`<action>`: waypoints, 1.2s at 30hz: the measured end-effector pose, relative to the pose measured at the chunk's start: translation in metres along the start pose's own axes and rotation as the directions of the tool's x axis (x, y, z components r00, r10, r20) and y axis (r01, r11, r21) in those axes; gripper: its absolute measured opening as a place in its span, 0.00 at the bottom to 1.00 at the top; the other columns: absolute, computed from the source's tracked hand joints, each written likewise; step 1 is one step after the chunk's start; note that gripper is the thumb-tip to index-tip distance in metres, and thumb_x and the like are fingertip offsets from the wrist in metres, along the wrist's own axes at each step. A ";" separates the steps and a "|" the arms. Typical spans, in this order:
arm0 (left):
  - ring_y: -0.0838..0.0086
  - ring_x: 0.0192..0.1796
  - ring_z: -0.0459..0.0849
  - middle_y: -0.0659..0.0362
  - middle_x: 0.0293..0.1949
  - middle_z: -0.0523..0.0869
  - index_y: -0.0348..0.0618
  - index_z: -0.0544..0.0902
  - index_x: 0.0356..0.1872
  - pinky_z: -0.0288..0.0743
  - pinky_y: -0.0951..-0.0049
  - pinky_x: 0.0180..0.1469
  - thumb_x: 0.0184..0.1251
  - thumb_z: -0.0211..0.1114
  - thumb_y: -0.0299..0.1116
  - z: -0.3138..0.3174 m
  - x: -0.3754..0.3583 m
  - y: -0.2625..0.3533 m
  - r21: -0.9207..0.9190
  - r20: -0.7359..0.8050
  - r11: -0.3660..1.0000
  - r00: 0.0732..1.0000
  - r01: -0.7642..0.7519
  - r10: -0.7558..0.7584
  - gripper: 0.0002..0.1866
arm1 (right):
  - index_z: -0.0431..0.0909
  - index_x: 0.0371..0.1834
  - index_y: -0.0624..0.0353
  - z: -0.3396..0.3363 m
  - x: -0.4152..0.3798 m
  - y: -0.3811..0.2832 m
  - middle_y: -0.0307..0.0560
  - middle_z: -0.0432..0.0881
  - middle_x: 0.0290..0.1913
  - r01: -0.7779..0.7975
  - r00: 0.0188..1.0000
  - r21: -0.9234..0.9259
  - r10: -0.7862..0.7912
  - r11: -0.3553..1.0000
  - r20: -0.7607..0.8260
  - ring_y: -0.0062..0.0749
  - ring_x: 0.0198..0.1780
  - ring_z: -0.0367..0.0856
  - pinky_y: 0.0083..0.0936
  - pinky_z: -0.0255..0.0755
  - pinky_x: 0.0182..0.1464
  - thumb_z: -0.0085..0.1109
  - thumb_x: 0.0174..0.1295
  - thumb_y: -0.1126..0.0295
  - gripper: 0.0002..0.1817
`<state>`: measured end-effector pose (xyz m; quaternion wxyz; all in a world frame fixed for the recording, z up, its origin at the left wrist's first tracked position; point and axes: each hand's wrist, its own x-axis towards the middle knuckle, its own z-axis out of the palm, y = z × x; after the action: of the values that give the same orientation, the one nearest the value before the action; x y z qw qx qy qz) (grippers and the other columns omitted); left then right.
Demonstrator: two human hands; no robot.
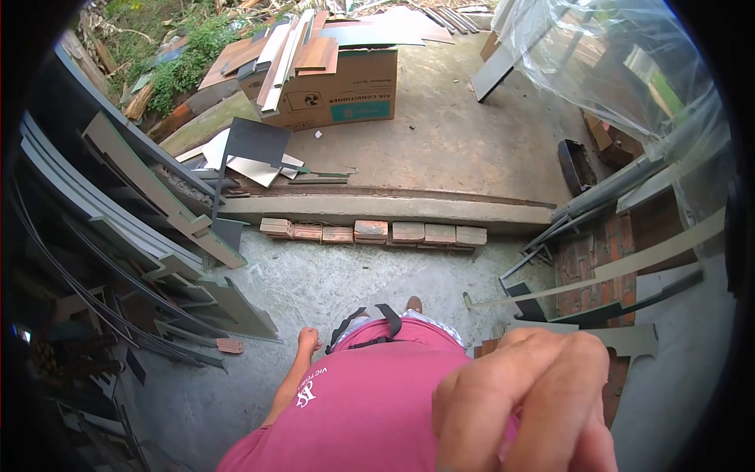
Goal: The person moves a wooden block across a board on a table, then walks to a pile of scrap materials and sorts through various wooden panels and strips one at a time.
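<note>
My left hand (309,340) hangs low beside my hip, its fingers curled into a loose fist with nothing visible in it. Much nearer the camera, my right hand (523,397) is raised at the lower right, with its large fingers bent and pressed together. Whatever lies inside the right hand, if anything, is hidden. Behind and below it is my pink shirt (377,409). A black strap (388,321) hangs at my waist, near the left hand.
Bricks (370,230) line a low concrete step (393,208). Beyond it, boards lie on an air conditioner box (362,90). Panels (149,177) lean at the left. Plastic sheeting (605,63) hangs upper right; a curved strip (598,277) and a black container (578,167) are below it.
</note>
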<state>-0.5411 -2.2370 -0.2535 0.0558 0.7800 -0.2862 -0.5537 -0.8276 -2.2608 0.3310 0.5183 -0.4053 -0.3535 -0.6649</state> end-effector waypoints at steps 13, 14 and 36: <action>0.68 0.21 0.82 0.51 0.32 0.82 0.39 0.71 0.52 0.75 0.74 0.19 0.61 0.54 0.38 0.013 -0.014 0.022 -0.162 -0.054 0.984 0.996 -0.073 0.065 0.19 | 0.79 0.33 0.69 -0.027 -0.039 -0.007 0.54 0.74 0.37 -0.699 0.708 -0.080 0.673 0.710 -0.216 0.33 0.32 0.75 0.24 0.70 0.34 0.57 0.60 0.71 0.10; 0.68 0.21 0.82 0.51 0.32 0.82 0.39 0.72 0.51 0.75 0.74 0.19 0.61 0.55 0.38 0.012 -0.017 0.014 -0.137 -0.044 0.988 0.997 -0.070 0.064 0.19 | 0.79 0.33 0.69 -0.035 -0.041 -0.001 0.54 0.74 0.37 -0.707 0.696 -0.049 0.683 0.705 -0.223 0.33 0.32 0.75 0.24 0.70 0.34 0.57 0.60 0.71 0.10; 0.66 0.22 0.83 0.48 0.33 0.83 0.40 0.74 0.50 0.76 0.69 0.23 0.56 0.59 0.37 0.047 0.028 0.172 -0.031 -0.130 0.997 0.989 -0.070 0.065 0.21 | 0.79 0.28 0.65 -0.185 -0.634 -0.396 0.50 0.82 0.34 -0.377 -0.496 0.720 -0.530 -0.582 -0.688 0.35 0.36 0.80 0.38 0.73 0.38 0.57 0.52 0.60 0.16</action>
<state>-0.6432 -2.3834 -0.2248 0.1070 0.8029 -0.2983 -0.5049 -1.1607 -2.0857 -0.3405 -0.4205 0.1960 -0.8841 -0.0553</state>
